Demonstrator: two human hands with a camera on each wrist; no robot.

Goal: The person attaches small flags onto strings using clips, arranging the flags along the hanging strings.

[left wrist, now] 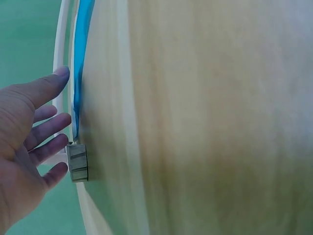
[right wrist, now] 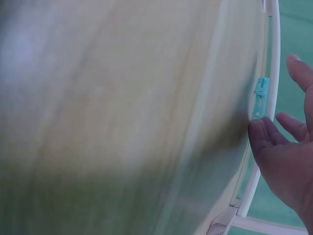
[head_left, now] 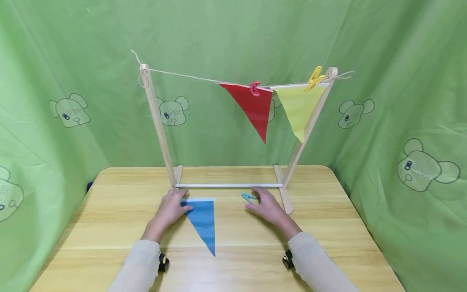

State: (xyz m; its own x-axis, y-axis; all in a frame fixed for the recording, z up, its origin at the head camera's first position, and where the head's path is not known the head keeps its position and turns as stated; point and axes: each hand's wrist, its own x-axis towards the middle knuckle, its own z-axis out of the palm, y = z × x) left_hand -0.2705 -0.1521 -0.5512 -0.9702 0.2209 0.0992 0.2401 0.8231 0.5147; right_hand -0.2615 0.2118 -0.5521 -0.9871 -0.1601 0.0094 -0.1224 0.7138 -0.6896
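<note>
Left hand lies flat, fingers relaxed, touching the blue flag; right hand, fingers spread, holds nothing, blue peg at its ten o'clock.

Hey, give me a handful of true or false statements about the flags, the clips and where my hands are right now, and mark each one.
1. The blue flag lies flat on the table. True.
2. The red flag hangs from the string under a pink clip. True.
3. The yellow flag lies on the table. False: it hangs beside the red one, under a yellow clip.
4. The right hand grips the blue clip. False: its fingers are straight, beside the clip.
5. The left hand is at the blue flag's top left corner. True.
</note>
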